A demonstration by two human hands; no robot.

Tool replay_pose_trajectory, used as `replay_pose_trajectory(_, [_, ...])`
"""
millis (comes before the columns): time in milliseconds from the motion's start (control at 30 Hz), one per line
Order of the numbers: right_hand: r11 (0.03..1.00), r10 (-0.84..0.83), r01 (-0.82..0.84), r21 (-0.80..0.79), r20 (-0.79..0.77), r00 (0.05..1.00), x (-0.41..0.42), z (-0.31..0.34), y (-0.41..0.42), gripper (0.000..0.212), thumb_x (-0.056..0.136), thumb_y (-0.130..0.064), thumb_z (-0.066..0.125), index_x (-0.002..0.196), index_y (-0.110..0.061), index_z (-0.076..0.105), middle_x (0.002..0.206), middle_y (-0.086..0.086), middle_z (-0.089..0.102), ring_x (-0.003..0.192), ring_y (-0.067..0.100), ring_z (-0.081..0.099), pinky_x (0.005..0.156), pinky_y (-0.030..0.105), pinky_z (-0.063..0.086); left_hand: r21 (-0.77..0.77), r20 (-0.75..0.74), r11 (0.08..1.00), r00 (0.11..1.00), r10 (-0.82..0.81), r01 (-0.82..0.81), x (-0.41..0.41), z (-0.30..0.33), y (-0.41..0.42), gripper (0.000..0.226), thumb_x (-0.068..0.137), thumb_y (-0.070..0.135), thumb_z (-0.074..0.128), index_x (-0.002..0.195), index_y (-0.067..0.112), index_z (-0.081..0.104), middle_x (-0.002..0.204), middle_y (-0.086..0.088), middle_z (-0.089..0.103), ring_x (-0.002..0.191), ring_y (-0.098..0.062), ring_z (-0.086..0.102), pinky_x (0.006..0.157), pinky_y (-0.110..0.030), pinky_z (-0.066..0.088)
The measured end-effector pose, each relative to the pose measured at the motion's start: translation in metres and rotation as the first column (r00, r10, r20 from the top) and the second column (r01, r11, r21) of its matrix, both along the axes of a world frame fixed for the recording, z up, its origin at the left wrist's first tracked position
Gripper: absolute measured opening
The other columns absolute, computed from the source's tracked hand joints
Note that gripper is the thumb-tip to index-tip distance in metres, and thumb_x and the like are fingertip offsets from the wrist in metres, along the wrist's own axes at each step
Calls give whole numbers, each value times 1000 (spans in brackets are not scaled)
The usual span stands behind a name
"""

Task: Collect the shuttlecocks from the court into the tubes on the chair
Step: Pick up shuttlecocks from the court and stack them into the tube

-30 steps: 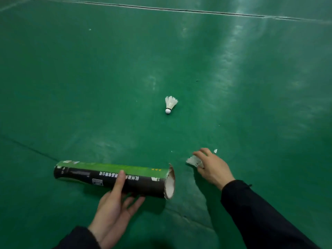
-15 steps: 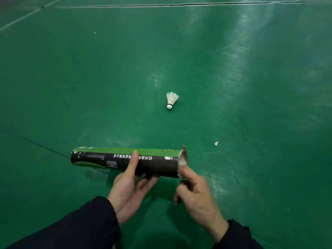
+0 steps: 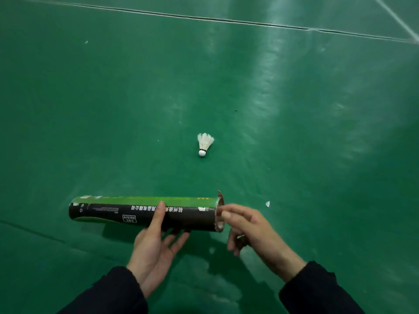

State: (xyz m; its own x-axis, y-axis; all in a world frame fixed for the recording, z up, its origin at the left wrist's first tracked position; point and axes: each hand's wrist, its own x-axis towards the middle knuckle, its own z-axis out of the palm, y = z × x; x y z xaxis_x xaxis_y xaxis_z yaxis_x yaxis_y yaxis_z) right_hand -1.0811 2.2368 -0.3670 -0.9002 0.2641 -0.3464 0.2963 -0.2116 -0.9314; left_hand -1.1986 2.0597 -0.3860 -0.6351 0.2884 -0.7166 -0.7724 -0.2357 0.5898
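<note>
Head view: left hand (image 3: 156, 243) grips the tube (image 3: 142, 211), held level above the green court floor (image 3: 90, 109). Right hand (image 3: 247, 225) sits at the tube's open right end, fingers loosely curled; whether it holds anything cannot be told. One shuttlecock (image 3: 204, 144) lies on the floor beyond the tube.

1 shuttlecock (image 3: 205, 143) on the green court floor (image 3: 317, 132). 1 cardboard tube (image 3: 136, 210), black & green. 2 hands: left hand (image 3: 154, 245), right hand (image 3: 251, 230). 1 small white scrap (image 3: 267, 203) on floor. 2 dark sleeves (image 3: 108, 295).
</note>
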Motion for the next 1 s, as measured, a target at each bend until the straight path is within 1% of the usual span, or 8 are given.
replay_pose_trajectory(200, [910, -333, 294, 293, 89, 939, -126, -40, 52, 18, 99, -19, 62, 115, -21, 69, 118, 2, 72, 62, 12, 62, 61, 32, 53, 1, 25, 991, 990, 136, -137, -76, -20, -31, 58, 85, 44, 71, 128, 6, 60, 125, -15, 71, 117, -33, 66, 71, -39, 65])
replay_pose_trajectory(267, [850, -338, 254, 461, 108, 935, -173, -66, 69, 32, 96, -25, 63, 128, -21, 63, 132, 1, 66, 75, 15, 68, 76, 38, 58, -18, 32, 990, 990, 141, -140, -88, -28, -43, 69, 79, 48, 75, 130, 4, 60, 123, -15, 73, 113, -34, 70, 66, -39, 64])
replay_pose_trajectory(367, [691, -287, 81, 718, 171, 943, -228, -91, 89, 61, 93, -34, 62, 150, -20, 44, 155, 2, 48, 130, 25, 57, 113, 41, 42, -70, 65, 989, 989, 136, -132, -92, -35, -61, 84, 69, 52, 85, 132, 2, 59, 120, -18, 74, 107, -34, 73, 63, -39, 63])
replay_pose_trajectory(467, [608, -189, -68, 791, 227, 956, -266, -111, 102, 75, 95, -23, 59, 161, -24, 21, 167, 0, 27, 149, 22, 34, 116, 35, 31, -82, 75, 989, 988, 132, -125, -90, -39, -77, 71, 76, 46, 72, 130, 3, 60, 118, -20, 74, 105, -34, 73, 63, -41, 62])
replay_pose_trajectory(633, [740, -307, 101, 665, 199, 931, -260, -122, 86, 70, 83, -20, 77, 145, -18, 44, 139, 14, 59, 116, 26, 61, 93, 32, 47, -81, 42, 987, 989, 141, -138, -81, -34, -84, 56, 78, 41, 70, 122, 7, 62, 116, -16, 75, 101, -26, 75, 69, -42, 63])
replay_pose_trajectory(800, [851, -520, 524, 30, -93, 849, -149, -57, 2, 36, 80, -10, 79, 110, -19, 61, 97, 3, 75, 73, 12, 67, 64, 23, 57, -66, 31, 979, 981, 194, -192, -80, -29, -72, 55, 85, 46, 69, 124, 7, 64, 119, -14, 74, 102, -23, 71, 70, -35, 62])
replay_pose_trajectory(900, [896, -404, 430, 112, -192, 894, -80, -28, -39, 19, 74, -14, 78, 85, -21, 64, 76, 2, 72, 52, 15, 59, 42, 20, 45, -69, 24, 977, 978, 205, -203, -67, -26, -57, 61, 84, 48, 71, 128, 6, 63, 118, -10, 74, 104, -22, 70, 72, -35, 62])
replay_pose_trajectory(1000, [946, -195, 224, 232, -142, 970, -36, -25, -56, 19, 90, -7, 74, 92, -24, 66, 68, -4, 65, 45, 14, 54, 42, 18, 43, -46, 16, 992, 993, 118, -118, -43, -19, -34, 63, 88, 49, 68, 133, 7, 60, 124, -9, 73, 110, -24, 72, 71, -35, 62])
